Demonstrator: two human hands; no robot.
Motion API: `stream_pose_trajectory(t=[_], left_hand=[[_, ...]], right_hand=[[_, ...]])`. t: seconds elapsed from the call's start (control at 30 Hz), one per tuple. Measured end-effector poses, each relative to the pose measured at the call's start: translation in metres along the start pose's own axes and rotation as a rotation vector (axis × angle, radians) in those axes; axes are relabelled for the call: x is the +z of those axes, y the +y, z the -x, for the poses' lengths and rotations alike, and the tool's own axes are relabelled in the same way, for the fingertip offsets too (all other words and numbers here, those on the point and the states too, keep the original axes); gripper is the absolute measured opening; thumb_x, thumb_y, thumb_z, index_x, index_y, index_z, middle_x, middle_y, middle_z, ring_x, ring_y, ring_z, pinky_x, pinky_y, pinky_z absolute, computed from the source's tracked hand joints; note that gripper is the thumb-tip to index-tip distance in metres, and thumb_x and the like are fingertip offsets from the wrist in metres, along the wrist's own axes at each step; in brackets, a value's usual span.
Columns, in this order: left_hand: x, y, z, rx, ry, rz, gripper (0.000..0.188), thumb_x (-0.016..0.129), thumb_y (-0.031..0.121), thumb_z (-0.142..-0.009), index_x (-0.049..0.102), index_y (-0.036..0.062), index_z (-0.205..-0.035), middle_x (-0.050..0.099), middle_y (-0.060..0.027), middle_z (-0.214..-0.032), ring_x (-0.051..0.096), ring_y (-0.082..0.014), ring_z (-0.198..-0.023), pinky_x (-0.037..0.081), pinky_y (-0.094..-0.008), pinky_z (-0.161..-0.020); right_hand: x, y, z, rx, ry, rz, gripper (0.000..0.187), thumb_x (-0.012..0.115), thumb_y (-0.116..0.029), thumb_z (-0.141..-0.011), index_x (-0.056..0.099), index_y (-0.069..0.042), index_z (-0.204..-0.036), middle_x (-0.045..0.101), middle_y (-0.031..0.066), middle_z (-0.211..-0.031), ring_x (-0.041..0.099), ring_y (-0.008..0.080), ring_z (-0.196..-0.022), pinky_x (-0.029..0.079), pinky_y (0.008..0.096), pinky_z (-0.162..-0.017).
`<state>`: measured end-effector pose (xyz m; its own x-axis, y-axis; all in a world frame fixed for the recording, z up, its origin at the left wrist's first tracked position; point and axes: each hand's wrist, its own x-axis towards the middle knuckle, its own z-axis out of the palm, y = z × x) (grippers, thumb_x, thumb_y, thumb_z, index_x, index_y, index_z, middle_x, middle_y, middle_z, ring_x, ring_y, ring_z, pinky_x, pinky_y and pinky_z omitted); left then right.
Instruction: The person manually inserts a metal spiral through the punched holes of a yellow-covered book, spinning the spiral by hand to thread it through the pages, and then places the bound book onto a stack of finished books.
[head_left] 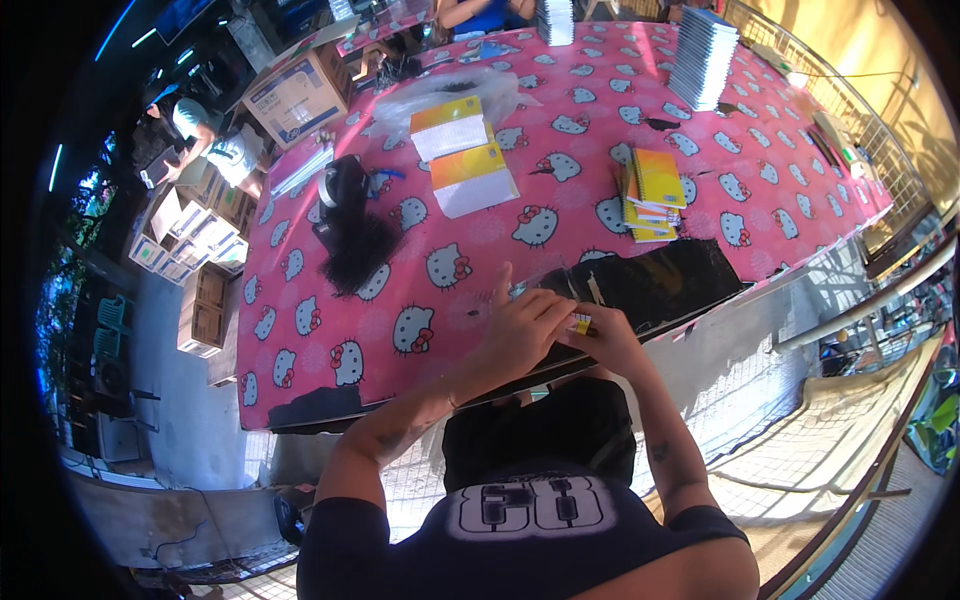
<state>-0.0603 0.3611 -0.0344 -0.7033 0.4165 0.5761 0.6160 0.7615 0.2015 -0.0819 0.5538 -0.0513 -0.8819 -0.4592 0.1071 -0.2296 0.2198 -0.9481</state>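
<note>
Both hands are together at the near edge of the table, over a black patch (660, 285) on its pink cartoon-print cover (455, 300). My right hand (606, 338) pinches a small yellow-and-white piece (581, 323), too small to name for certain. My left hand (530, 325) meets it there, one finger pointing up and the others bent over the piece; whatever they grip is hidden. Just beyond my right hand sits a small pile of yellow-orange spiral notebooks (656, 180). Farther off lie two stacks of yellow-and-white sheets (474, 182), beside clear plastic wrap (510, 90).
Left of centre are a heap of black bristly strands (360, 255) and a black object with a ring (345, 185). Tall notebook stacks (700, 65) stand at the far side. A cardboard box (300, 95) rests at the far left corner; another person (200, 130) stands near more boxes.
</note>
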Motion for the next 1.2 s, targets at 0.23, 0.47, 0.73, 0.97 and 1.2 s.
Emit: stream_pose_trajectory(t=[0.23, 0.47, 0.73, 0.97, 1.2], left_hand=[[0.007, 0.001, 0.004, -0.011, 0.116, 0.028, 0.019, 0.071, 0.022, -0.089, 0.071, 0.0151, -0.107, 0.069, 0.0023, -0.095, 0.065, -0.0147, -0.096, 0.015, -0.0604, -0.119], [-0.005, 0.010, 0.000, -0.066, 0.049, 0.113, 0.022, 0.072, 0.020, -0.088, 0.069, 0.0115, -0.108, 0.067, -0.0021, -0.097, 0.064, -0.0216, -0.092, 0.034, -0.0544, -0.107], [-0.036, 0.012, -0.020, -0.366, -0.077, 0.225, 0.023, 0.067, 0.014, -0.092, 0.063, 0.0024, -0.112, 0.067, -0.0124, -0.097, 0.067, -0.0313, -0.090, 0.053, -0.0417, -0.077], [-0.057, -0.037, -0.086, -0.177, 0.297, 0.477, 0.026, 0.061, 0.012, -0.097, 0.062, 0.0025, -0.121, 0.065, -0.0193, -0.111, 0.066, -0.0376, -0.096, 0.054, -0.0432, -0.082], [0.008, -0.213, -0.079, -0.155, 0.043, -0.274, 0.031, 0.061, 0.011, -0.086, 0.066, 0.0069, -0.116, 0.068, -0.0118, -0.110, 0.066, -0.0290, -0.104, 0.056, -0.0404, -0.086]], right_hand=[[-0.048, -0.007, -0.002, -0.030, -0.082, -0.029, 0.017, 0.070, 0.004, -0.088, 0.072, 0.003, -0.105, 0.071, 0.0081, -0.092, 0.067, 0.0108, -0.086, 0.055, 0.0271, -0.076], [-0.053, -0.010, -0.010, -0.199, -0.118, 0.007, 0.008, 0.069, 0.008, -0.080, 0.069, 0.003, -0.086, 0.068, 0.0068, -0.084, 0.067, 0.0109, -0.078, 0.055, 0.0256, -0.072], [-0.007, -0.039, -0.010, -0.264, 0.448, 0.193, 0.027, 0.074, -0.008, -0.082, 0.064, -0.002, -0.107, 0.065, 0.0083, -0.091, 0.068, 0.0198, -0.086, 0.053, 0.0311, -0.073], [-0.055, -0.051, -0.037, -0.160, 0.558, -0.221, 0.057, 0.064, -0.007, -0.094, 0.043, 0.001, -0.146, 0.063, 0.0102, -0.119, 0.061, 0.0180, -0.109, 0.050, 0.0315, -0.093], [-0.226, 0.088, -0.147, 0.026, 0.540, 0.285, 0.065, 0.069, -0.011, -0.089, 0.042, 0.001, -0.146, 0.060, 0.0169, -0.128, 0.059, 0.0257, -0.116, 0.048, 0.0357, -0.098]])
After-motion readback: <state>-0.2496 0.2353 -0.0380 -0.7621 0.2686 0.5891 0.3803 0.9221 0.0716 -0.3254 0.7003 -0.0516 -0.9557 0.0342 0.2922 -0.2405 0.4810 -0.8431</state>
